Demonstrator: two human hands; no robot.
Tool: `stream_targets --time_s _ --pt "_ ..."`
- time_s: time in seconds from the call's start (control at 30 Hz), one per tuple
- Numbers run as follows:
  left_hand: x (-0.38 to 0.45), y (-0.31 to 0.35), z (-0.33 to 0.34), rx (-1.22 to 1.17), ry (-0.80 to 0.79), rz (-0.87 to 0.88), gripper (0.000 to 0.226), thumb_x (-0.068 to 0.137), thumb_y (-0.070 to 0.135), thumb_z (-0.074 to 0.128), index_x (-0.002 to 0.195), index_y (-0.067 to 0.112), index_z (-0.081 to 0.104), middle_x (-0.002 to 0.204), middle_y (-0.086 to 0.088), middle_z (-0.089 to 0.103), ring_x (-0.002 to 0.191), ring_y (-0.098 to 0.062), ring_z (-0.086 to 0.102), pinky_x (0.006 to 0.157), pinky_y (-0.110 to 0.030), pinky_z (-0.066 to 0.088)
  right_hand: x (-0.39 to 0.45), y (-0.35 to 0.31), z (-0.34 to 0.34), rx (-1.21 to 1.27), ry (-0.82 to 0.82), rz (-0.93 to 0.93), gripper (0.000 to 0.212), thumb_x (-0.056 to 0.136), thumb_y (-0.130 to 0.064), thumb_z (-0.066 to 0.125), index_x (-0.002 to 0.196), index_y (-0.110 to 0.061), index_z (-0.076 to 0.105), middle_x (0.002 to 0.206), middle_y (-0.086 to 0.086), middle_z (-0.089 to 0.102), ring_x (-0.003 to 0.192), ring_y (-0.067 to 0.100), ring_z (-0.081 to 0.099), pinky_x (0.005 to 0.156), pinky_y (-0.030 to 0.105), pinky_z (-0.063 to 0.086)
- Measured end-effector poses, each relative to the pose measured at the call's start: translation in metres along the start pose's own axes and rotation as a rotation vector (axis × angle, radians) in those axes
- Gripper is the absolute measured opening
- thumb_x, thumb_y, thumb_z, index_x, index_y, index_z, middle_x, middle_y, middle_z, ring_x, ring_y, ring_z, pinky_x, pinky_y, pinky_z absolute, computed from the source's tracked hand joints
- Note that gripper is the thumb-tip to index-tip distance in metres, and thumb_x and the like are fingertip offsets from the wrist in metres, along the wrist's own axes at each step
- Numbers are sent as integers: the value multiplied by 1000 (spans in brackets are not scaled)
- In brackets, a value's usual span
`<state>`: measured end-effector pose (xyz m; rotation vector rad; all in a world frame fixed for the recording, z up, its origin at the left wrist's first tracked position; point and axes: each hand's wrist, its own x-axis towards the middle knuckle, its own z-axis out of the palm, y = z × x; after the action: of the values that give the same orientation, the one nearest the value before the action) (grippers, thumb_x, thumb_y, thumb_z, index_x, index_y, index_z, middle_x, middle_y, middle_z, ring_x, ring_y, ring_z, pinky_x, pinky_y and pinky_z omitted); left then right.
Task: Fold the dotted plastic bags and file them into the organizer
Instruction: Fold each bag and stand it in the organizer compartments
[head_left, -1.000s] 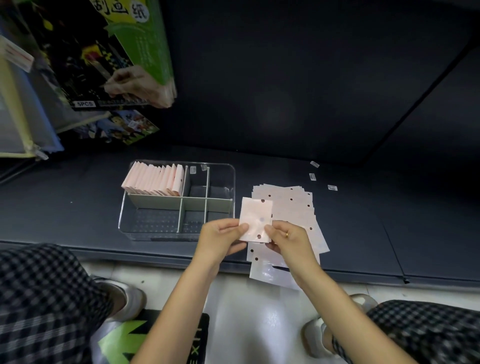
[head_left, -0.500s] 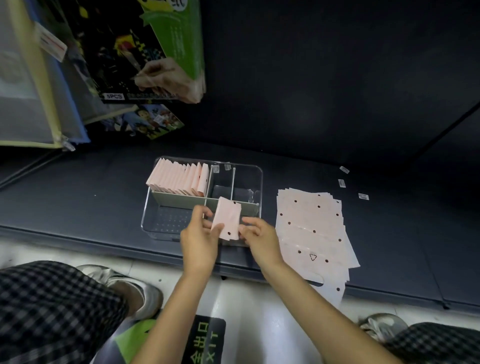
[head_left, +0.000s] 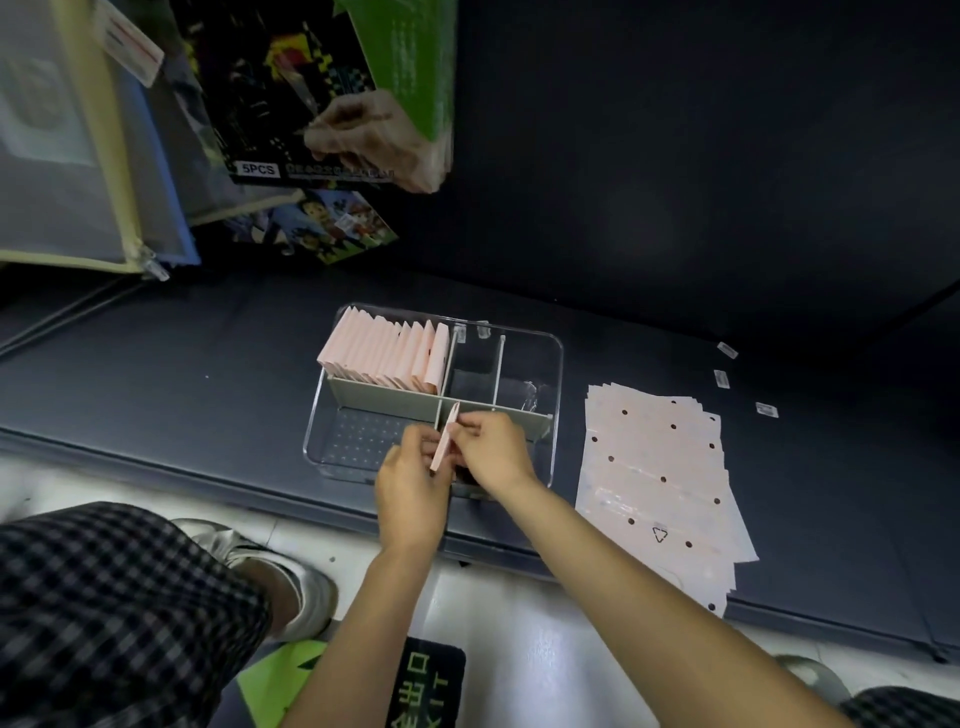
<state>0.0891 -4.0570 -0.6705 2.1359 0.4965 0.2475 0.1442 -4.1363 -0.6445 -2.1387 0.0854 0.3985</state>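
From the head view, the left hand (head_left: 413, 499) and right hand (head_left: 496, 452) together pinch one folded bag (head_left: 445, 439), held edge-on above the clear organizer (head_left: 556, 364). One row of folded bags (head_left: 387, 353), too tightly packed to count, fills its far-left compartment. One stack of flat dotted bags (head_left: 657, 467) lies just beside the organizer on the dark shelf (head_left: 156, 374), with three small labels (head_left: 722, 379) beyond.

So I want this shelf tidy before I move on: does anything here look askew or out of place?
Mostly the stack of unfolded bags: it is fanned out unevenly, and its near end juts past the shelf edge. Three small scraps lie loose behind it. The folded bags stand in an orderly row in the organizer.
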Motion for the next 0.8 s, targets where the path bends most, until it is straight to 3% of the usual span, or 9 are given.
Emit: stream_targets --time_s 0.07,0.17,0.33,0.5,0.6,0.67,0.7,0.8 --pt "-2 -1 1 40 20 -16 20 80 13 72 93 16 57 88 -2 63 84 -21 57 69 -35 44 3 -2 1 -75 -2 -3 20 92 -15 55 88 -5 72 85 12 72 80 25 67 73 31 51" --pt "-6 -5 0 191 109 18 20 75 22 77 85 18 60 86 0 61 88 -24 49 71 -29 26 7 -5 6 -15 -28 29 16 91 -12 56 96 -5 70 92 13 72 83 27 68 80 33 54" --pt "-4 -13 -1 253 130 -35 15 77 29 74 76 22 61 87 2 63 90 -24 47 74 -32 23 9 -4 12 19 -35 49 16 92 -14 57 104 -7 64 100 10 70 87 25 68 82 30 53" --pt "1 -12 -2 303 141 -56 19 80 28 72 72 24 55 83 3 67 91 -24 46 71 -29 12 -6 3 -8 18 -75 -25 21 92 -18 57 109 -9 65 102 10 70 93 21 66 89 35 52" --pt "1 -10 -2 314 140 -46 22 80 27 70 71 26 51 83 1 66 93 -26 47 70 -31 13 -32 34 -41 53 9 -122 16 92 -17 57 105 -17 67 93 -6 68 87 6 64 83 21 52" --pt "1 -9 0 327 125 -20 19 81 25 70 72 23 53 81 -1 65 92 -28 47 71 -32 14 -52 67 -70 -45 69 -152 15 92 -18 57 103 -22 67 93 -15 65 85 -2 61 74 8 46" --pt "1 -9 1 337 113 -3 17 81 24 69 72 21 55 80 -3 65 92 -29 48 71 -32 14 -61 86 -86 -117 95 -154 15 92 -18 57 104 -22 66 97 -15 64 88 0 60 73 8 46" --pt "1 -8 3 374 72 31 15 82 25 68 73 20 57 80 -5 65 94 -31 49 74 -35 19 -86 140 -129 -385 109 -141 23 89 -23 63 112 -19 63 113 -8 59 105 12 53 90 21 43"
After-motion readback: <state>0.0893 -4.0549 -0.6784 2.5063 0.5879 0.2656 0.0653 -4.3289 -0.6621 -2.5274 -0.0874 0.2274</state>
